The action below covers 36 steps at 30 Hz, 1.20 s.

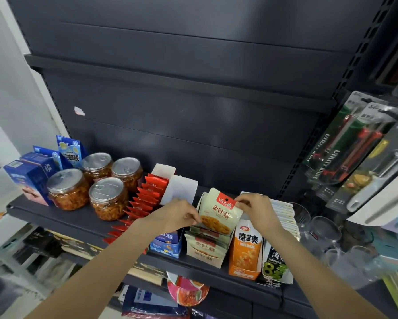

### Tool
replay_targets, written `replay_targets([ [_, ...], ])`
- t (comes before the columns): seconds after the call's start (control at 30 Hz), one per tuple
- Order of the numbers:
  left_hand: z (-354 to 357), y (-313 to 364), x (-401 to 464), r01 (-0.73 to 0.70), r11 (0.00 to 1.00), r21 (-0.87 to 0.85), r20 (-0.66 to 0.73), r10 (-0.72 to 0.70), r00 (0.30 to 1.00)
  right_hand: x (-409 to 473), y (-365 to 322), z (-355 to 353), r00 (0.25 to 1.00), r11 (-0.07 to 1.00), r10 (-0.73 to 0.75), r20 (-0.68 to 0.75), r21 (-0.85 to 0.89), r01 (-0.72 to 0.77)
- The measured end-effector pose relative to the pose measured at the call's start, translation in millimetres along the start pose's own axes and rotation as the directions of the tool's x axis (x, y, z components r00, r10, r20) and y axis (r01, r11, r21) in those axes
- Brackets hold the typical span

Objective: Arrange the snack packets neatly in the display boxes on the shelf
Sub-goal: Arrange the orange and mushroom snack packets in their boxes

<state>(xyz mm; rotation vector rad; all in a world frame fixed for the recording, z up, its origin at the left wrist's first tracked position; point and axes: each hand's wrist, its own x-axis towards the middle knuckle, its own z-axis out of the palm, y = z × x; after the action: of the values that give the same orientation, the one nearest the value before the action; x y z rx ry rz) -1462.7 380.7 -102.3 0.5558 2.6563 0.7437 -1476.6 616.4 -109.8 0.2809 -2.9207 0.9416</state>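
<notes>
1. Both hands are holding 1 pale snack packet (218, 211) upright. The right hand (255, 209) is pinching its top right corner beside the red header, and the left hand (177, 214) is pinching its lower left edge. That 2-point grip is, I judge, keeping the limp pouch flat and facing forward while it is being lined up.

2. The packet is standing above its own display box (204, 249), at the back of a row of matching packets that are lying stacked forward like tiles. It looks to be going in behind them, so the printed faces all read from the front.

3. On the right, an orange display box (245, 252) and a dark green packet (275, 265) are standing at the shelf (62, 219) edge, with a file of pale packets (285, 217) running back behind the right wrist.

4. On the left, a blue box (168, 244) is sitting just beside, then a long row of red packets (142, 203) is leaning against a white box flap (181, 189).

5. Further left, 4 jars (108, 199) and blue cartons (30, 176) are filling the shelf end; glasses (322, 229) are standing at the far right.
</notes>
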Motion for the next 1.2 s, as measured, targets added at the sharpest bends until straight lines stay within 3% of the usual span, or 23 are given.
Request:
replay_targets([
  [0.3,3,-1,-2,-0.015,1.000,0.007,-0.058,0.015,0.998,12,-4,19,0.998,0.983,0.020,-0.052,-0.183,-0.029],
  [0.43,3,-3,-2,-0.009,1.000,-0.019,-0.080,0.008,0.997,20,0,22,0.993,0.985,0.111,0.040,-0.140,-0.105],
  [0.73,-20,1,-7,-0.047,0.968,-0.248,-0.381,-0.053,0.923,26,3,16,0.983,0.991,0.130,0.130,-0.059,-0.124],
  [0.93,-41,5,-12,-0.063,0.943,-0.328,-0.488,-0.112,0.866,24,-3,6,0.972,0.992,0.128,0.198,-0.027,-0.125],
  [1.0,-45,6,-13,-0.073,0.942,-0.328,-0.506,-0.110,0.855,21,-11,-1,0.980,0.995,0.102,0.169,-0.005,-0.103],
  [1.07,-47,9,-14,-0.074,0.940,-0.334,-0.522,-0.119,0.845,20,-23,-12,0.997,0.996,0.066,0.051,0.056,-0.068],
  [1.13,-50,15,-14,-0.079,0.937,-0.341,-0.534,-0.124,0.837,18,-39,-24,0.998,0.981,0.053,-0.039,0.190,-0.044],
  [1.2,-53,22,-14,-0.084,0.940,-0.329,-0.530,-0.111,0.841,14,-58,-35,0.999,0.953,0.015,-0.030,0.304,-0.005],
])
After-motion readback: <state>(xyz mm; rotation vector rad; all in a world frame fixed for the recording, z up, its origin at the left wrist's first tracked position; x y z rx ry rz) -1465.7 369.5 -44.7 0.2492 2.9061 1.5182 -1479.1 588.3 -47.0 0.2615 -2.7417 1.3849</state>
